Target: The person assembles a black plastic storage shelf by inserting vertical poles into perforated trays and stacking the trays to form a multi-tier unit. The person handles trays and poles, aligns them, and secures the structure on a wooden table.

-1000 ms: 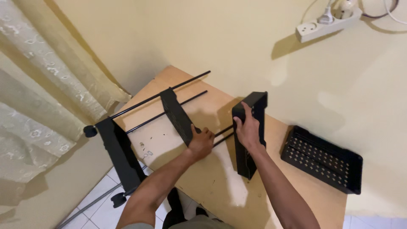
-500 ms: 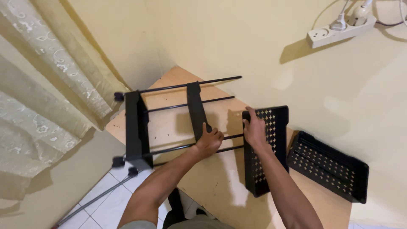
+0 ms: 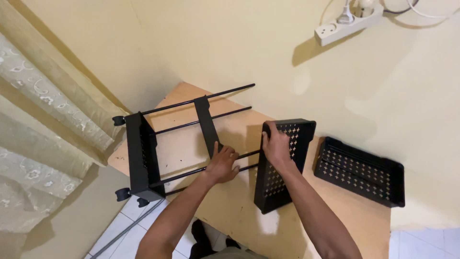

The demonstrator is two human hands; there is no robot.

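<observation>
Right now your left hand (image 3: 223, 165) is wrapped around the two lower black rods (image 3: 191, 171), next to the narrow middle shelf panel (image 3: 207, 125), likely steadying the frame. Your right hand (image 3: 276, 145) is closed over the top-left rim of the perforated black tray (image 3: 282, 163), tilted so its holes face the rod ends. At 9 o'clock the end tray with casters (image 3: 141, 158) overhangs the wooden desk (image 3: 230, 211) edge, so little support lies there. At 3 o'clock a second perforated tray (image 3: 360, 171) lies flat near the wall, well apart. Bare desk toward 6 o'clock leaves room; the curtain (image 3: 43, 115) crowds 9 o'clock.
</observation>
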